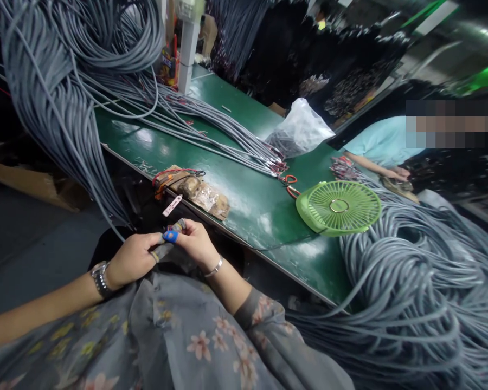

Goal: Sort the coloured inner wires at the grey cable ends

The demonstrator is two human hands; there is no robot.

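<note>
My left hand (134, 259) and my right hand (197, 245) meet in front of my lap, below the table's near edge. Both are closed, thumbs and fingertips pinched together. Blue tape (171, 236) wraps my right thumb, and greyish wrapping shows around other fingers. Whatever lies between the fingertips is too small and covered to make out. Just beyond the hands, a pale pink strip with holes (172, 206) hangs at the table edge. Beside it on the table rests a lumpy, tape-covered brown block (203, 196) with orange and black wires at its left end.
A bundle of grey cables (228, 135) runs across the green table (260, 216). More cables hang at left (52, 97) and heap at right (410, 281). A green fan (338, 206) and a clear plastic bag (301, 130) stand there. A co-worker in light blue (382, 141) sits across.
</note>
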